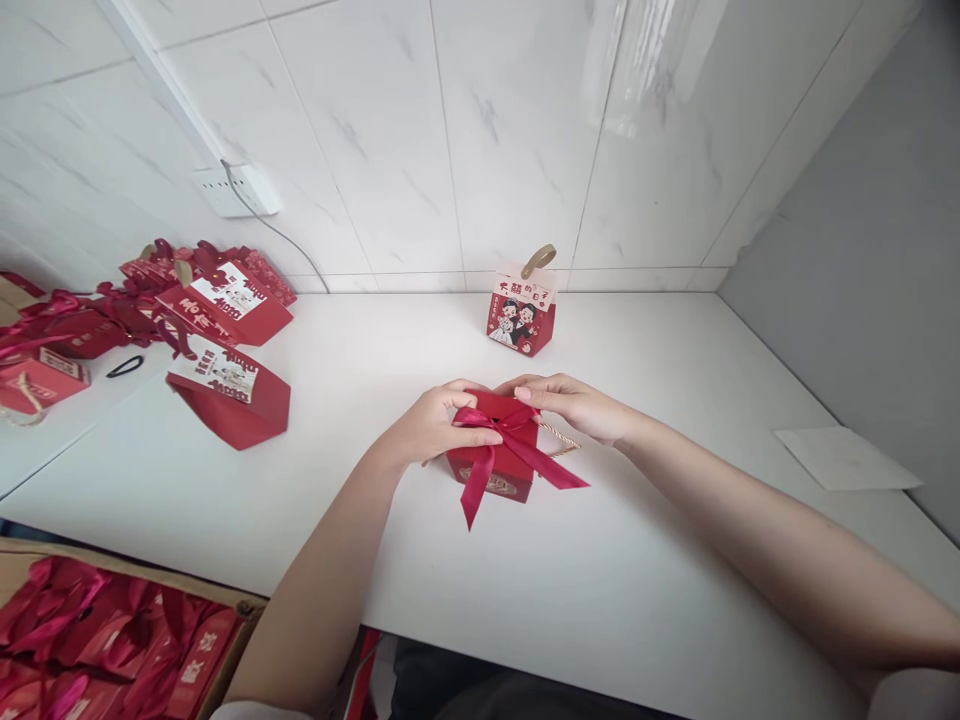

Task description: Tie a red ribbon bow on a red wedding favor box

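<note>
A small red box (510, 462) with a crimson ribbon bow (501, 430) stands on the white table (450, 560). The ribbon's two tails hang over its front, and a twisted cord handle (562, 437) sticks out at its right. My left hand (442, 420) grips the box's upper left side, its thumb lying across the bow. On the upper right edge my right hand (566, 402) holds the same box, with its thumb on top and its other fingers partly hidden behind.
Behind stands a red box with a cartoon couple (519, 318). Red gift boxes (240, 395) and a black loop (124, 367) are at the left. A carton (247, 612) of ribboned red boxes sits lower left. White paper (844, 458) lies at the right.
</note>
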Tool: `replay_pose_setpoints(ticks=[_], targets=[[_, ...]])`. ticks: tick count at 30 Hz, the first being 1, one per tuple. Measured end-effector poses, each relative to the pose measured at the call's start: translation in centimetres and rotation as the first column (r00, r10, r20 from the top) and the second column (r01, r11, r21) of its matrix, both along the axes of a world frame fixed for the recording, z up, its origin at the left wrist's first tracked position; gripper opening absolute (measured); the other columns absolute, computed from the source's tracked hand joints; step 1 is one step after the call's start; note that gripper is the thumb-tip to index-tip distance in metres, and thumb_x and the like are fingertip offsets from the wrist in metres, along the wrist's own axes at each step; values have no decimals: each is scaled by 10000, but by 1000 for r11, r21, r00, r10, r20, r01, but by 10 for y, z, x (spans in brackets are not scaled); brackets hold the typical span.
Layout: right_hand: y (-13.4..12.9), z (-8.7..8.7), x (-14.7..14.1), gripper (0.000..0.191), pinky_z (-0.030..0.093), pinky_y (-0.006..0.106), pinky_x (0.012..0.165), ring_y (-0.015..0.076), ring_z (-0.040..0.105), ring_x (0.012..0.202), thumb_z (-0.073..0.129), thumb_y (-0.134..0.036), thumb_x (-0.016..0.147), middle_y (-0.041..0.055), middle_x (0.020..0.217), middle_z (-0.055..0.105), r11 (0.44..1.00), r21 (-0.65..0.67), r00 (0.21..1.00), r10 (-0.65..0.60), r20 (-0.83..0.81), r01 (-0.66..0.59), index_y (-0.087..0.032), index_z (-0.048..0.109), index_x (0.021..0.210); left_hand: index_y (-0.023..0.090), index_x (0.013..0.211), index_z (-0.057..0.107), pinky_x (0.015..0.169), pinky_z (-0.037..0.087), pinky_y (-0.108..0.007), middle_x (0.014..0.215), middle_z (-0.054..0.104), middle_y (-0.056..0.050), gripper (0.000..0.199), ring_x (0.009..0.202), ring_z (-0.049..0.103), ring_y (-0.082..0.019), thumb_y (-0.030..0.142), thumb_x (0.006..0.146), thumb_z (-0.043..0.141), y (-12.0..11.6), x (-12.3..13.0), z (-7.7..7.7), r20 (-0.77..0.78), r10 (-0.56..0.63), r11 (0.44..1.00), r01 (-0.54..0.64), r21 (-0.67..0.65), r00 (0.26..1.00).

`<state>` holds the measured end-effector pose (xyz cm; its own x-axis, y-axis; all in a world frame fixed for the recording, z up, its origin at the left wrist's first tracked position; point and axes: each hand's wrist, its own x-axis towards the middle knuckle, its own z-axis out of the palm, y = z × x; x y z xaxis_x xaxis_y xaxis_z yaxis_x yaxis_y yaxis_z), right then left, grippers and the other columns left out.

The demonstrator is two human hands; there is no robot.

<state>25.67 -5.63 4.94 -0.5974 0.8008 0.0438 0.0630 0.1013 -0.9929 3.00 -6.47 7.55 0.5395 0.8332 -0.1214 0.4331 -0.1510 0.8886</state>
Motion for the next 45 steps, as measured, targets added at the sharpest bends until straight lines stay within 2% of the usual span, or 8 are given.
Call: replay_pose_setpoints(ticks=[6,15,19,21,25,30,42,45], targets=[[1,1,3,420,436,371,877,227,585,935,600,-583,831,44,910,667,999,-24,999,46,4,-45,-184,647,707,185,722,696,982,457,-416,1241,603,-67,328,1139,580,-283,487,820,617,5,-9,3,28,-22,1000,22,-10,999],[1,1,4,443,455,362,852,227,589,964,586,-596,838,56,1014,659,997,-3,996,76,49,-76,-186,558,672,159,811,702,923,443,-364,1221,595,-84,365,1071,589,-239,460,899,516,9,-11,-2,56,-75,995,78,-57,996],[-6,14,11,372,451,352,849,212,592,984,610,-572,831,46,1139,617,978,128,972,-182,147,164,-231,592,978,140,762,669,840,462,-332,1109,617,-84,386,971,599,-218,479,884,529,9,-12,-1,44,-40,998,42,-44,998],[-11,24,17,393,455,343,790,209,606,897,596,-592,829,46,1035,647,948,197,921,-297,251,251,-224,610,965,138,709,641,784,471,-317,1057,618,-75,405,896,601,-198,490,877,530,9,-12,0,44,-22,999,24,-44,999],[-20,41,25,477,451,328,669,203,606,702,579,-629,817,61,741,668,1000,-10,905,-13,425,20,-172,678,721,136,608,576,717,478,-312,963,614,-68,456,788,596,-174,508,867,531,7,-10,2,57,13,999,-10,-46,998],[-20,39,25,352,478,313,671,197,627,704,736,-516,724,54,720,681,947,-230,905,290,312,-224,-165,705,723,130,766,677,755,496,-324,1069,623,-87,414,830,620,-184,501,872,528,6,-8,3,81,17,999,-13,-52,997],[-14,35,28,323,498,300,649,193,663,668,724,-459,753,41,678,689,915,-257,841,391,373,-312,-176,610,649,154,853,736,851,516,-302,1235,590,-95,344,946,631,-183,441,881,549,10,-11,1,57,8,1000,-7,-15,998],[-10,31,29,308,521,304,658,187,664,655,734,-452,747,32,663,684,893,-298,837,430,338,-338,-172,624,681,147,842,733,722,535,-272,1270,571,-96,354,805,635,-138,444,882,545,9,-11,2,37,10,1000,-9,-30,999]])
